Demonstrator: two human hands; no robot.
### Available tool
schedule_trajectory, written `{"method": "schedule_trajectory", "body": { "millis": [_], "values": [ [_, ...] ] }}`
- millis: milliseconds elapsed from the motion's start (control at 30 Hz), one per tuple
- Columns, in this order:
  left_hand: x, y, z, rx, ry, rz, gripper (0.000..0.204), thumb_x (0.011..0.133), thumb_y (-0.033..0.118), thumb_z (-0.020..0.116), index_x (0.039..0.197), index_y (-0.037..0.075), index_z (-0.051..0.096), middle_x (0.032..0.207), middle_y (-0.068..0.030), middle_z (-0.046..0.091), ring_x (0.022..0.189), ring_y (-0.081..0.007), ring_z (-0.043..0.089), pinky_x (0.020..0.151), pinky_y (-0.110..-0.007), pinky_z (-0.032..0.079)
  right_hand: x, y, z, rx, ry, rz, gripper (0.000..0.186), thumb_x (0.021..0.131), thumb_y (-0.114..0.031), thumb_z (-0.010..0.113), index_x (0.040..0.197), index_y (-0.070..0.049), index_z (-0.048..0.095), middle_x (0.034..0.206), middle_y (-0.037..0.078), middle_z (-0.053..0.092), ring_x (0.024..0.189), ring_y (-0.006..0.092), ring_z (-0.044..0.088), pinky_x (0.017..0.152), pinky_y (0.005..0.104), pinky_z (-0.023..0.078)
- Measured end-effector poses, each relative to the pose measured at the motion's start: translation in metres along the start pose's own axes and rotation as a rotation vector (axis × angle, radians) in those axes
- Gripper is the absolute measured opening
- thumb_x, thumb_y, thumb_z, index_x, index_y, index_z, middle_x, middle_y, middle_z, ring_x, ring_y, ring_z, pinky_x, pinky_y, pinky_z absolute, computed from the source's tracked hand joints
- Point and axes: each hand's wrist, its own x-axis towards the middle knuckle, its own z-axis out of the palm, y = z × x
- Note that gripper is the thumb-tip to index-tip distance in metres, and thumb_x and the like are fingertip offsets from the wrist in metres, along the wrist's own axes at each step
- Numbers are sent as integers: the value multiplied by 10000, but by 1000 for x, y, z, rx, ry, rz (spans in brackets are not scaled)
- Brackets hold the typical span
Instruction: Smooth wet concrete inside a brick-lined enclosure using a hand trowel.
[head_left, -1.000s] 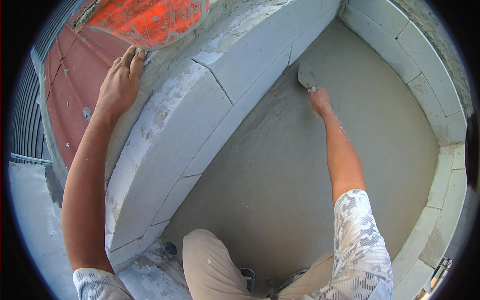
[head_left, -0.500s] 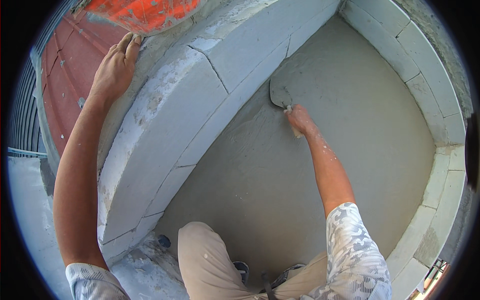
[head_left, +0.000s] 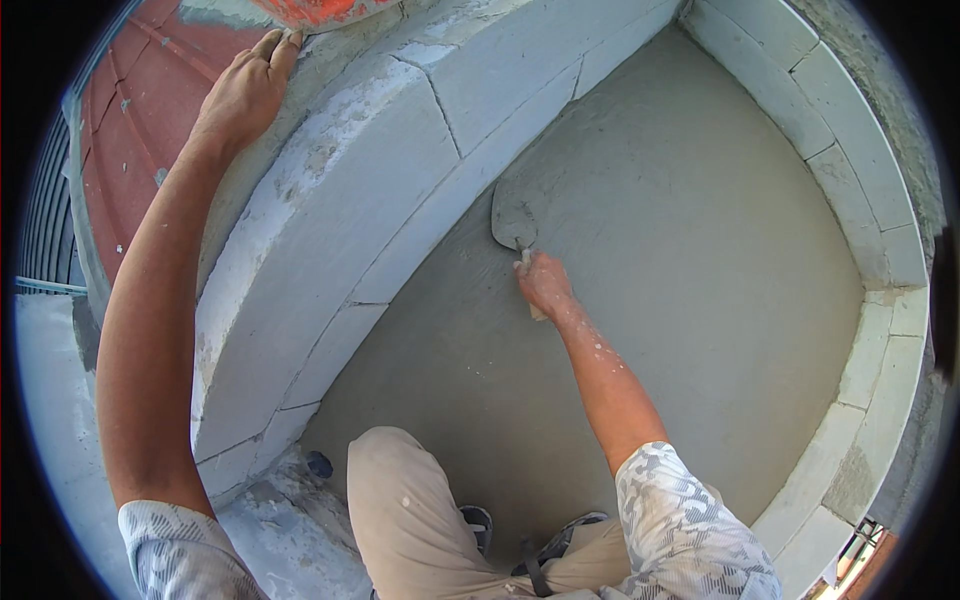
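Note:
My right hand (head_left: 545, 283) is closed around the handle of a trowel (head_left: 514, 220). Its rounded, mortar-smeared blade lies flat on the smooth wet grey mortar (head_left: 680, 290), close to the foot of the left block wall (head_left: 330, 215). The handle's pale end shows below my fist. My left hand (head_left: 243, 97) reaches up to the outer ledge behind that wall. Its fingers are stretched out, the tips at the lower edge of an orange, mortar-stained bucket (head_left: 325, 10), which the frame's top cuts off. I cannot tell how firmly they touch it.
Pale blocks form a curved wall (head_left: 880, 400) on the right, meeting the left wall at a far corner. Red metal sheeting (head_left: 150, 120) lies beyond the left ledge. Near my knees (head_left: 405, 490), a dark round pipe opening (head_left: 319, 464) sits by a rough light-coloured patch.
The trowel has swept toward me and to the left along the wall's foot, leaving smoothed mortar. My left hand stays beside the bucket; the whole view has shifted slightly.

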Motion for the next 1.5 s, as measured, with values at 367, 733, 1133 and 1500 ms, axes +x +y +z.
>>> {"method": "schedule_trajectory", "body": {
  "millis": [367,733,1133,1500],
  "values": [
    [2,3,1,95,-42,42,583,1078,480,297,1490,112,482,1483,-152,529,1388,-337,470,1170,-416,360,-105,-19,60,-137,-254,-154,426,990,-278,568,1272,40,553,994,304,685,946,482,674,837,549,540],
    [-6,24,-24,325,-197,164,426,1066,211,335,1416,-4,447,1434,-236,499,1281,-380,532,1083,-449,443,-42,6,-25,-682,-68,-278,459,982,-112,498,1438,-70,470,1165,206,641,1049,376,677,837,463,580],
    [7,-3,-9,397,-179,210,450,1049,204,373,1428,-26,449,1459,-251,498,1299,-389,522,1111,-428,418,17,38,-81,-658,82,-185,384,1001,-208,526,1369,-98,529,1156,204,658,1037,402,681,871,507,562],
    [19,-31,4,554,-236,316,504,1044,294,429,1465,17,436,1531,-190,446,1455,-327,368,1219,-405,293,47,59,-102,-509,159,-93,367,986,-276,581,1317,-119,590,1155,212,686,1062,423,668,906,519,541]
  ]
}}
